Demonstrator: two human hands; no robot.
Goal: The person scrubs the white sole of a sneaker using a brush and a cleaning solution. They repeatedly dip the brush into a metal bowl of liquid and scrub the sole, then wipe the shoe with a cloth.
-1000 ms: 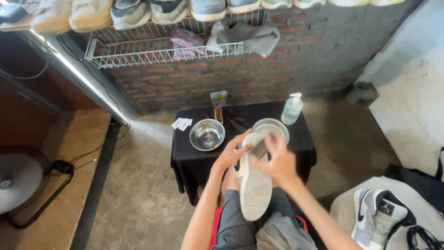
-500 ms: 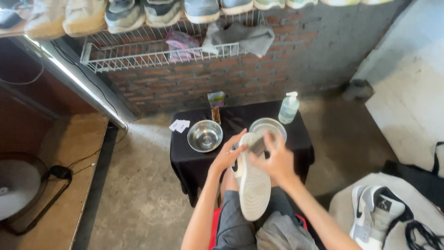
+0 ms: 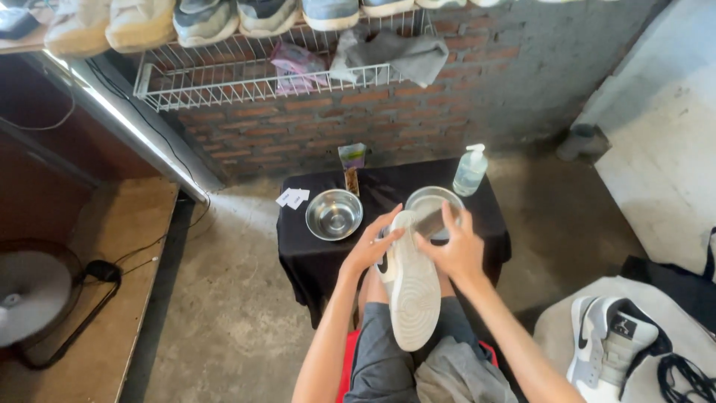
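A white sneaker lies sole-up across my lap, toe pointing toward me. My left hand grips its heel end from the left. My right hand holds a small dark brush against the heel end of the sole. Just beyond the shoe stands a low table draped in black cloth, carrying two metal bowls: one on the left, one partly hidden behind my right hand.
A clear pump bottle and a small packet stand at the table's back; white cards lie at its left. A grey-and-white sneaker rests at lower right. A wire shelf holds shoes above. A fan sits left.
My right hand with the brush has shifted slightly along the heel end of the sole. The left hand keeps its hold on the shoe.
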